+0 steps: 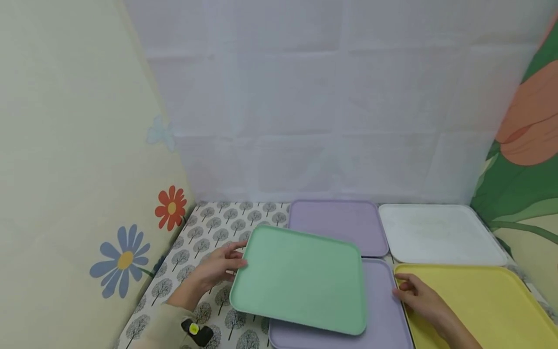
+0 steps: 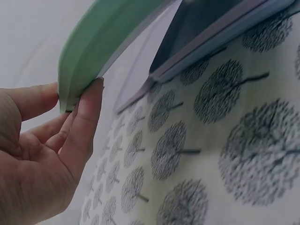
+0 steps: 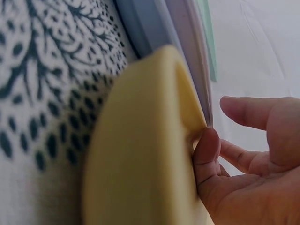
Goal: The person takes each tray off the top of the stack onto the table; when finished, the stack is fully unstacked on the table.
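A green tray [image 1: 301, 278] is tilted, its left side raised off the table and its right part overlapping the near purple tray [image 1: 383, 300]. My left hand [image 1: 220, 266] pinches the green tray's left edge; in the left wrist view the thumb lies on one side of the green rim [image 2: 79, 70] and the fingers on the other. My right hand [image 1: 423, 300] is at the seam between the near purple tray and the yellow tray [image 1: 484, 300]. In the right wrist view its fingertips [image 3: 207, 140] touch the tray edges there, with the thumb apart from them.
Behind lie another purple tray [image 1: 335, 228] and a white tray [image 1: 442, 232], side by side. A cloth printed with trees [image 1: 218, 232] covers the table. A white sheet [image 1: 305, 106] hangs at the back, with a flower-painted wall [image 1: 87, 145] at the left.
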### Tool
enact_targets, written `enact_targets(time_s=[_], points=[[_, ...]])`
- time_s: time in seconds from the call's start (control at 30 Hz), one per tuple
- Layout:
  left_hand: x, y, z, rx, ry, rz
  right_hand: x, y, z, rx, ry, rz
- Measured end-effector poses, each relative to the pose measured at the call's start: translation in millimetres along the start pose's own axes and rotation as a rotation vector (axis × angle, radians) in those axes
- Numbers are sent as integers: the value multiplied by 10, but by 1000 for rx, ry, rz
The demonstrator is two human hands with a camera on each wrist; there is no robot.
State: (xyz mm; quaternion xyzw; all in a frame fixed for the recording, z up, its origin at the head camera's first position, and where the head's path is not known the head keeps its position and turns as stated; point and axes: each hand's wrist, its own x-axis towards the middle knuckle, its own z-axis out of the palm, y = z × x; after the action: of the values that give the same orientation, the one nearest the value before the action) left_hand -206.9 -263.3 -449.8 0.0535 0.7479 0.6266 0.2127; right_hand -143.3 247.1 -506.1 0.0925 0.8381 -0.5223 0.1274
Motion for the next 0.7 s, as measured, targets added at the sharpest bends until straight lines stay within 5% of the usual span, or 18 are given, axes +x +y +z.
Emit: enact_targets(time_s=[0.7], points=[[80,-51,-891,59,176,12,11,0,18,-3,14,-9]])
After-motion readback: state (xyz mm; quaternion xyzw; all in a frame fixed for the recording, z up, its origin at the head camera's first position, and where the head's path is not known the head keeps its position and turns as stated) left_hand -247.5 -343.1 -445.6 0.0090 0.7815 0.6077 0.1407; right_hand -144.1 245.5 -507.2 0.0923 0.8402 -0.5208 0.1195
